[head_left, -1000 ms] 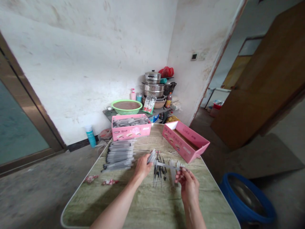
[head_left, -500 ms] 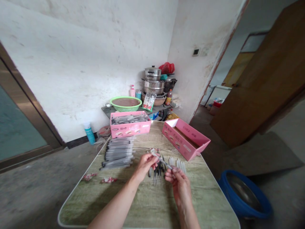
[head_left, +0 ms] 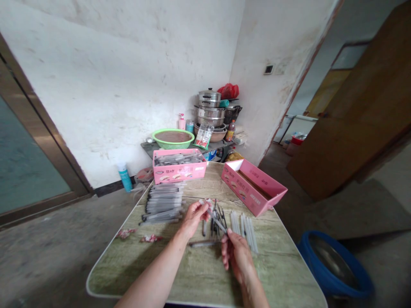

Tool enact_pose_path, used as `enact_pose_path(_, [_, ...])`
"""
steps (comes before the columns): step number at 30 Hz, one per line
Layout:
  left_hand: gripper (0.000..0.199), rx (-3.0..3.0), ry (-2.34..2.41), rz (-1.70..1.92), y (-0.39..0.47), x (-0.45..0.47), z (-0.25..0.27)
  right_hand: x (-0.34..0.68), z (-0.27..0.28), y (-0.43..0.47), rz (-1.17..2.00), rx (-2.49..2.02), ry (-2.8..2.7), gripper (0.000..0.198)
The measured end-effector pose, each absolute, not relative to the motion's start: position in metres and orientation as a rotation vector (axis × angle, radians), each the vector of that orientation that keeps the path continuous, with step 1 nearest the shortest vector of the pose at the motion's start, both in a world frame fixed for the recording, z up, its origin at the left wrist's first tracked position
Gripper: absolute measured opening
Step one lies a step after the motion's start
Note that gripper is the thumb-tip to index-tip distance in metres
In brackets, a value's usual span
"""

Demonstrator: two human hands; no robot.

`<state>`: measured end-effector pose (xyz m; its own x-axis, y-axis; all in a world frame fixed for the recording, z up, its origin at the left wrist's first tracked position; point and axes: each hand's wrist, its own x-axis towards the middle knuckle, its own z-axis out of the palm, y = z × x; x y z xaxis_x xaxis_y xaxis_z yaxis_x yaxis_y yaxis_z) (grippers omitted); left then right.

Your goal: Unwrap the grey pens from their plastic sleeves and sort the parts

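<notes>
A grey translucent pen (head_left: 216, 220) slants between my hands above the table. My left hand (head_left: 195, 218) pinches its upper end, and my right hand (head_left: 236, 252) grips the lower end between thumb and fingers. Beneath it lies a small heap of thin black pen parts (head_left: 218, 214). Another pen (head_left: 204, 244) rests on the table between my hands. To the right is a row of whitish pen barrels (head_left: 248, 229). Many grey pens (head_left: 163, 203) are stacked in a row on the left.
A pink box (head_left: 179, 172) full of pens stands at the back left of the table (head_left: 135, 269). Another pink box (head_left: 244, 188) sits at the back right. Behind are a green basin (head_left: 173, 144) and stacked pots (head_left: 210, 113). A blue tub (head_left: 337, 265) stands right on the floor.
A pen now shows on the table between my hands, where none was seen before. My right hand is slightly lower, still at the end of the held pen. The view has shifted a little.
</notes>
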<state>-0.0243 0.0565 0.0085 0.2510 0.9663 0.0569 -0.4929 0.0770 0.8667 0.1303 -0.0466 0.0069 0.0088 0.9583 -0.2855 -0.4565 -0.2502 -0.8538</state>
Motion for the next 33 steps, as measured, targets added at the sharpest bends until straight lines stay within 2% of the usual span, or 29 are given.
enact_pose_path(8, [0.042, 0.995, 0.646, 1.118, 0.050, -0.021, 0.017, 0.128, 0.000, -0.045, 1.487, -1.094, -0.664, 0.045])
enact_pose_path(10, [0.041, 0.969, 0.730, 1.245, 0.064, -0.027, 0.030, 0.128, -0.001, -0.044, 1.488, -1.100, -0.682, 0.045])
enact_pose_path(16, [0.020, 0.656, 0.986, 1.870, 0.167, -0.082, 0.105, 0.131, -0.004, -0.046, 1.503, -1.069, -0.735, 0.042])
enact_pose_path(19, [0.018, 0.518, 1.085, 1.906, 0.210, -0.108, 0.136, 0.130, -0.005, -0.048, 1.496, -1.078, -0.762, 0.043])
enact_pose_path(22, [0.018, 0.520, 1.127, 1.855, 0.224, -0.119, 0.144, 0.133, -0.002, -0.051, 1.432, -1.142, -0.859, 0.042])
enact_pose_path(26, [0.007, 0.730, 1.038, 1.857, 0.195, -0.111, 0.128, 0.147, 0.011, -0.057, 1.146, -1.397, -1.261, 0.038])
enact_pose_path(30, [0.036, 1.045, 0.854, 1.681, 0.133, -0.079, 0.099, 0.157, 0.018, -0.062, 0.697, -1.557, -1.725, 0.022])
enact_pose_path(33, [0.043, 1.177, 0.803, 1.430, 0.090, -0.051, 0.072, 0.156, 0.014, -0.065, 0.507, -1.703, -1.938, 0.025])
